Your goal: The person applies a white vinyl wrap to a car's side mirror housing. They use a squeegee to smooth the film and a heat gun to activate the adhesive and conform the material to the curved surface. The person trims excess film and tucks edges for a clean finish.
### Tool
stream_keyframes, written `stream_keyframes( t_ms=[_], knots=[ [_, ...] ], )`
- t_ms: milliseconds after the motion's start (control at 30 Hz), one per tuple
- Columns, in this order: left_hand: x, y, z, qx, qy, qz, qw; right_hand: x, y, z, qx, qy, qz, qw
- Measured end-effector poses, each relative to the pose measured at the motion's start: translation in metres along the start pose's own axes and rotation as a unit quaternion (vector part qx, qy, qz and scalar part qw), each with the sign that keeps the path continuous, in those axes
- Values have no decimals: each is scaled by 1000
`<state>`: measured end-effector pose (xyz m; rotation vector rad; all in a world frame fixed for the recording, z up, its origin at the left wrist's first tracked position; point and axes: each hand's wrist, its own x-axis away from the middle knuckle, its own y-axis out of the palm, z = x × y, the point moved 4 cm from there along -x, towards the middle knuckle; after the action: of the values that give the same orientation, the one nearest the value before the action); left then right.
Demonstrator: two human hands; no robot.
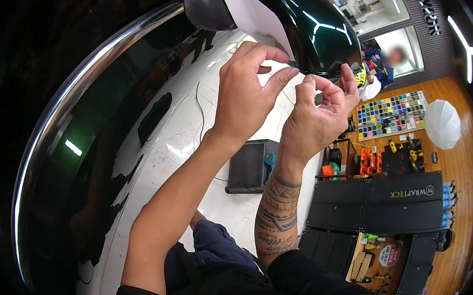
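Both my hands are raised close together at the lower edge of a car's side mirror, its glossy dark housing (323, 41) reflecting ceiling lights. A pale flat face (257, 14) shows on the mirror, beside a matte black part (207, 5). My left hand (246, 90) has its thumb and forefinger drawn together by the tip of that face. Just to its right, my right hand (318, 117) is in a pinch, thumb against forefinger, other fingers curled or raised. Whatever thin thing lies between the fingertips is too small to make out.
The dark car side with chrome trim (52, 121) curves along my left. Below my hands, a black box-like stool (246, 167) stands on the white floor (160, 178). To the right are a black workbench (375, 198), a colour sample board (390, 114) and a person (382, 64).
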<state>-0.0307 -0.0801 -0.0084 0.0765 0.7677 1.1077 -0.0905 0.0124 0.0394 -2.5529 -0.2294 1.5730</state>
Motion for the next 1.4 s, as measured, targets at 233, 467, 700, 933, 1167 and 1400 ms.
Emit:
stream_keyframes(
  t_ms=[233,467,700,933,1167,1400],
  knots=[
    [0,9,12,-27,-1,3,1000,-9,-9,-4,11,-2,-6,1000],
    [-7,9,31,-22,-2,-4,1000,-17,-11,-22,4,-4,1,1000],
    [-11,13,44,-23,-12,-3,1000,-24,-15,-32,7,-7,3,1000],
    [-19,17,36,-31,-8,5,999,-27,-10,-28,21,-13,6,1000],
    [-28,15,30,-52,-8,1,999,-29,-7,-19,14,-29,-1,999],
    [-38,14,24,-46,18,-1,999,-40,-5,-14,42,-65,-39,996]
  ],
)
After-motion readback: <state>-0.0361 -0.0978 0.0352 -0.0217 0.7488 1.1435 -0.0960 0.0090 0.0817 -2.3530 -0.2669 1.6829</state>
